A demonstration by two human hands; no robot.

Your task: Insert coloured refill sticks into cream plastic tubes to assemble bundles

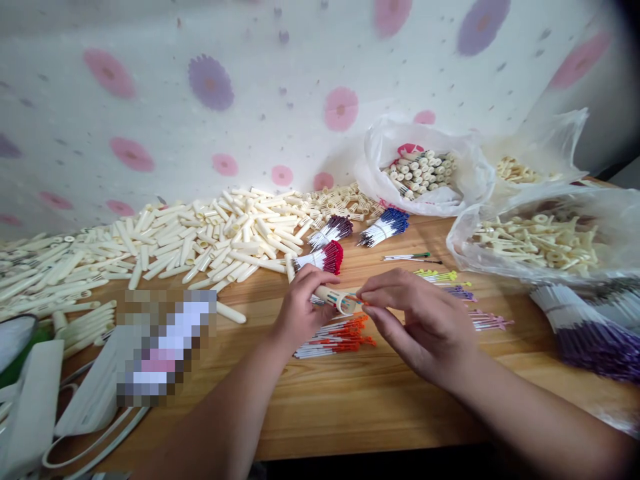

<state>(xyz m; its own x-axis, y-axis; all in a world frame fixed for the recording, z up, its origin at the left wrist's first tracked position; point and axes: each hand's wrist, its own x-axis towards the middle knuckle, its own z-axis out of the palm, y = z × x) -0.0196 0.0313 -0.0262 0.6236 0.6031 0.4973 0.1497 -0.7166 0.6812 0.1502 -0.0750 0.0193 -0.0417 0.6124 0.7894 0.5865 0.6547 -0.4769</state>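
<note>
Tube (336, 298) in left hand (303, 307), orange-tipped stick (361, 303) in right hand (425, 327)

Left hand: fingers and thumb closed around the cream tube, slotted end exposed, its open mouth facing the right hand. Something blue shows within the mouth; its full form cannot be made out. Right hand: thumb and forefinger pinched together on the orange end of the stick, right at the tube's mouth. How far the stick reaches inside cannot be told. Both hands are above the middle of the wooden table (320, 413).

Just below the tube lies a spread of orange-tipped sticks (335, 338), tips to the right. Behind the left hand sits a red-tipped bundle (323, 257); beyond it, a dark-tipped bundle (331, 231) and a blue-tipped bundle (385, 227) stand side by side. Near the right hand, partly hidden by it, are yellow-tipped sticks (436, 275), purple-tipped sticks (460, 293) and pink-tipped sticks (490, 321).

Farther out, a large heap of cream tubes (210, 233) runs along the flower-patterned wall (280, 87). At the right, a clear plastic bag (463, 240) holds cream parts, with a violet-ended bundle (590, 327) in front. Behind it, a white plastic bag (480, 173) contains upright pale tubes.
</note>
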